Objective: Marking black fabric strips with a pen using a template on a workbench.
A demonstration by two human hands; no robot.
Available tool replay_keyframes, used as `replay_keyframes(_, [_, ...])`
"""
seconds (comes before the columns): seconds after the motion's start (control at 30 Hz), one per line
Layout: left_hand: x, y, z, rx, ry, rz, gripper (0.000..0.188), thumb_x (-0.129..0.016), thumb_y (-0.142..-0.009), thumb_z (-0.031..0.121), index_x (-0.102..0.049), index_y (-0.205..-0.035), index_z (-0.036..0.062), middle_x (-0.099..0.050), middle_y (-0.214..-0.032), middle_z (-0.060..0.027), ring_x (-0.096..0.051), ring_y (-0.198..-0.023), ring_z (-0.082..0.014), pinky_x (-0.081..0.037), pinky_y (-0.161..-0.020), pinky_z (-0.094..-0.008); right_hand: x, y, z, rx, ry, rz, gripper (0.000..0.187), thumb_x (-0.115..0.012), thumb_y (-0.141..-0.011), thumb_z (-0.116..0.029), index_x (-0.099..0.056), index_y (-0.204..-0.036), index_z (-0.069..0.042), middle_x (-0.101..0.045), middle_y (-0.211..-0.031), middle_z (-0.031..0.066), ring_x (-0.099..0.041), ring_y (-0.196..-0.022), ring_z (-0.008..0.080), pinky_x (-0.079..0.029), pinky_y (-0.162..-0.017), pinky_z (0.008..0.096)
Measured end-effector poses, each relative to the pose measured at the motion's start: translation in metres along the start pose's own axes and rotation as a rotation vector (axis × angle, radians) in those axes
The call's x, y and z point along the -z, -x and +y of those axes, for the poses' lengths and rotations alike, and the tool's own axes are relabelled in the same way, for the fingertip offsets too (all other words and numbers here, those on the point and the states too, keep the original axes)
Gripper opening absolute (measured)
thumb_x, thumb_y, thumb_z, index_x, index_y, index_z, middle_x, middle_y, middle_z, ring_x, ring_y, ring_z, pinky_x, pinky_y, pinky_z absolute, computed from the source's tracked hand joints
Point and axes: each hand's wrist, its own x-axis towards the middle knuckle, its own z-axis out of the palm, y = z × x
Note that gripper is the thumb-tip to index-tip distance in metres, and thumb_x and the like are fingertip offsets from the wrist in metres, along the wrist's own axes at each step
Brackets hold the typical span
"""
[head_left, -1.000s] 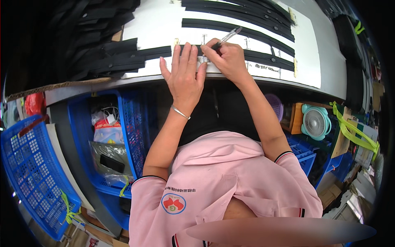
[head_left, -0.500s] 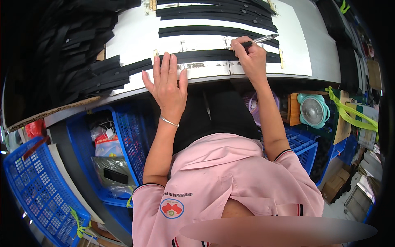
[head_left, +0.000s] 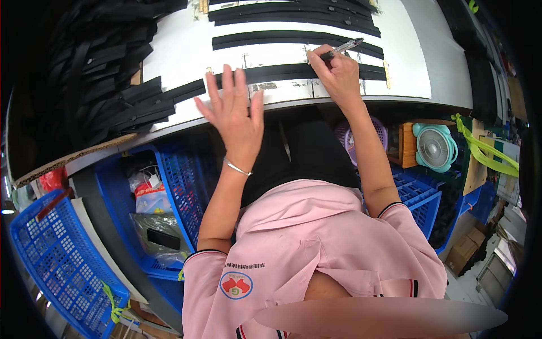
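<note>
Pinches a clear-barrelled pen (head_left: 346,46) in the right hand (head_left: 339,72), slanting up to the right above a white board (head_left: 405,59) on the bench (head_left: 450,70). Spreads the left hand (head_left: 232,113) wide, slightly blurred, at the left end of a long black strip (head_left: 282,72) lying along the board's near side; cannot tell whether touching. Wears a silver bangle (head_left: 237,167) on the left wrist. Has a heap of black strips (head_left: 90,68) piled leftward.
</note>
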Motion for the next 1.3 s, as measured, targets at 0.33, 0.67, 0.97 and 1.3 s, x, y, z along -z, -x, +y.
replay_keyframes(0.33, [-0.031,-0.034,0.051,-0.106,0.503,0.002,0.013,-0.079,-0.084,0.010,-0.077,-0.097,0.0072,-0.071,-0.101,-0.0041,-0.063,-0.098,-0.0239,-0.044,-0.088,-0.0380,-0.003,0.003,-0.004,0.003,-0.035,0.054,0.014,-0.074,-0.090,-0.018,-0.073,-0.084,-0.005,-0.068,-0.068,0.0041,-0.063,-0.053,0.0212,-0.046,-0.051,0.0320])
replay_keyframes(0.67, [-0.034,-0.035,0.052,-0.094,0.488,0.038,0.011,-0.081,-0.080,0.009,-0.077,-0.090,0.0089,-0.070,-0.096,-0.0013,-0.062,-0.095,-0.0217,-0.043,-0.086,-0.0360,0.008,0.008,0.003,-0.031,-0.209,-0.103,0.018,-0.072,-0.092,-0.013,-0.073,-0.082,0.002,-0.069,-0.069,0.0025,-0.058,-0.058,0.0084,-0.043,-0.053,0.0256])
replay_keyframes(0.97, [-0.034,-0.035,0.052,-0.110,0.477,0.021,0.010,-0.081,-0.082,0.011,-0.077,-0.090,0.0087,-0.070,-0.097,-0.0017,-0.063,-0.096,-0.0214,-0.043,-0.088,-0.0364,0.016,0.009,0.004,-0.202,-0.433,-0.110,0.019,-0.072,-0.090,-0.018,-0.073,-0.080,-0.001,-0.067,-0.064,0.0038,-0.058,-0.054,0.0114,-0.044,-0.053,0.0277])
replay_keyframes(1.3, [-0.031,-0.033,0.059,-0.106,0.436,-0.014,0.010,-0.079,-0.085,0.012,-0.077,-0.094,0.0095,-0.072,-0.104,-0.0032,-0.063,-0.099,-0.0227,-0.042,-0.092,-0.0370,0.079,0.013,0.069,-0.363,-0.496,0.149,0.020,-0.069,-0.099,-0.016,-0.072,-0.084,-0.003,-0.063,-0.068,-0.0029,-0.050,-0.061,0.0034,-0.039,-0.055,0.0218])
